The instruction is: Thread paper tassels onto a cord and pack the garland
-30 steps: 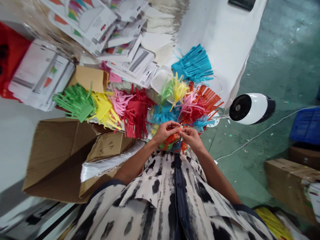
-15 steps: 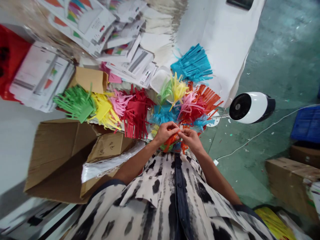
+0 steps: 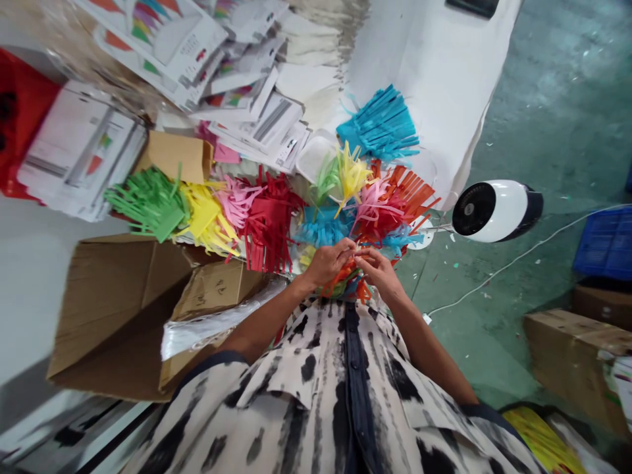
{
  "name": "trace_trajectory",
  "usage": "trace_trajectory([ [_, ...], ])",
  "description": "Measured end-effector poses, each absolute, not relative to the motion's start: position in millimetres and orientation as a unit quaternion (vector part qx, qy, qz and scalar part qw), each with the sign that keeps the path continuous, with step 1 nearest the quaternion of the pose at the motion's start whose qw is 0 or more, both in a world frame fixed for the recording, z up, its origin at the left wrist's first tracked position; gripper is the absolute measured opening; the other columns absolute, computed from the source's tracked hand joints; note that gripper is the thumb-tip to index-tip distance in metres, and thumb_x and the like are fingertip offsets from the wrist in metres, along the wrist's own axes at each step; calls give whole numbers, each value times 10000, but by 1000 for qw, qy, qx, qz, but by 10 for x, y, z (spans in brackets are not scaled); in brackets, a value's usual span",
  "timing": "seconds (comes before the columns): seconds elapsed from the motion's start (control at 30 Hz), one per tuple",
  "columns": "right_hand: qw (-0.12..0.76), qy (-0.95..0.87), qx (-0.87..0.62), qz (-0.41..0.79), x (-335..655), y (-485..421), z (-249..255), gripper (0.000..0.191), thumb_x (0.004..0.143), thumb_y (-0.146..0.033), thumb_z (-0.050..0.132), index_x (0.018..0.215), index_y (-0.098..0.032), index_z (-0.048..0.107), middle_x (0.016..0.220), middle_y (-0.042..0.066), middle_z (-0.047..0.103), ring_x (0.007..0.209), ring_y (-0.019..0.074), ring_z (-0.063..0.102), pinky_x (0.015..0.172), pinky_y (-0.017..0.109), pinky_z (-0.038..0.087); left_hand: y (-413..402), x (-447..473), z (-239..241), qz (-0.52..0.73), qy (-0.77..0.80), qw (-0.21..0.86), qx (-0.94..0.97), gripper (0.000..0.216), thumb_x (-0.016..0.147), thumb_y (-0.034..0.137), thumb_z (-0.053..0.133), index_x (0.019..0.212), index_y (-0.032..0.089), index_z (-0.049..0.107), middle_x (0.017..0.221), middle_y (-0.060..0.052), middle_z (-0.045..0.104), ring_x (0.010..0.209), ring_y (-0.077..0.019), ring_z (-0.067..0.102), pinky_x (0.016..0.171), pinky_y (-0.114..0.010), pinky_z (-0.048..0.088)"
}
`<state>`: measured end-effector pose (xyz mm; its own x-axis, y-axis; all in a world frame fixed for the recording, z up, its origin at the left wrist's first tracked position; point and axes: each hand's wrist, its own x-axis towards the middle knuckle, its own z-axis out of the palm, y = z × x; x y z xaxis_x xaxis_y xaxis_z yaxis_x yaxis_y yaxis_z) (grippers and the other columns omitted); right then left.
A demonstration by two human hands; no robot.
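Fingers of the left hand are pinched, seemingly on the orange fringe just below them; the right hand bends its fingers right beside, its grip impossible to tell. Work on this piece looks underway, unfinished. Left of the left hand, green fringe, yellow fringe and red fringe lie unheld. Beyond the left hand, light green fringe overlaps a white plastic tray; farther left, nearer the body, an open cardboard box has a shadowed interior.
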<state>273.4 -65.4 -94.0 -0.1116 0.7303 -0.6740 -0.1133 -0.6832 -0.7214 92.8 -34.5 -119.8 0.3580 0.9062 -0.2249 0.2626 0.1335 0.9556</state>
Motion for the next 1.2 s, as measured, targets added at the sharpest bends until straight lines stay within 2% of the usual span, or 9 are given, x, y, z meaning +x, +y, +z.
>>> trace_trajectory([
  [0.13,305,-318,-612,657,2732,-715,-971,447,719,-626,841,809,-201,735,644,-35,589,503,71,350,461,242,219,-263,880,-1156,265,460,574,623,152,910,398,726,946,251,734,708,19,640,607,-148,531,621,-261,288],
  [0.33,368,-245,-638,630,2778,-807,-1007,419,718,-600,857,817,-220,710,648,-46,575,505,74,330,474,243,212,-364,873,-1173,207,405,623,636,342,888,473,747,1131,237,708,612,65,580,538,-122,467,587,-236,309],
  [0.4,393,-224,-624,637,2833,-855,-1021,398,746,-585,845,822,-224,696,722,-29,634,513,72,339,473,241,204,-390,821,-1241,172,385,611,670,271,919,478,695,961,217,749,601,52,567,554,-118,471,580,-235,301],
  [0.63,401,-178,-643,628,3079,-1088,-1178,431,734,-610,838,796,-219,669,732,-27,670,493,71,359,461,233,210,-68,722,-1478,121,421,621,650,457,841,554,757,569,192,696,572,11,578,548,-135,488,559,-250,327],
  [0.7,406,-163,-658,613,3118,-1132,-1220,443,721,-616,842,808,-217,670,736,-26,669,509,79,401,463,226,237,16,891,-1473,177,448,572,664,385,860,495,761,607,208,718,673,-28,642,660,-170,561,643,-264,388],
  [0.8,408,-157,-663,607,3141,-1168,-1252,439,726,-617,836,807,-220,667,702,-34,646,509,83,406,462,224,243,16,1293,-1426,191,409,544,707,77,859,331,779,878,257,791,852,-62,715,837,-219,644,771,-290,445],
  [0.93,417,-156,-654,612,3144,-1186,-1252,433,727,-600,846,762,-215,651,658,-41,628,485,71,366,454,226,228,-65,1776,-1425,95,472,452,751,274,879,220,751,1152,243,731,866,-92,730,827,-269,699,772,-326,449],
  [1.03,422,-157,-647,615,3141,-1189,-1241,413,743,-584,844,770,-212,666,680,-31,649,489,69,362,454,225,229,-46,1958,-1496,39,536,383,751,251,892,243,754,1131,188,703,781,-113,716,844,-310,727,785,-345,450],
  [1.2,427,-151,-642,619,3142,-1176,-1213,394,754,-569,844,776,-211,681,720,-19,683,510,75,406,470,227,258,72,2022,-1543,55,553,415,721,107,866,222,753,971,202,740,767,-85,728,841,-283,729,771,-331,447],
])
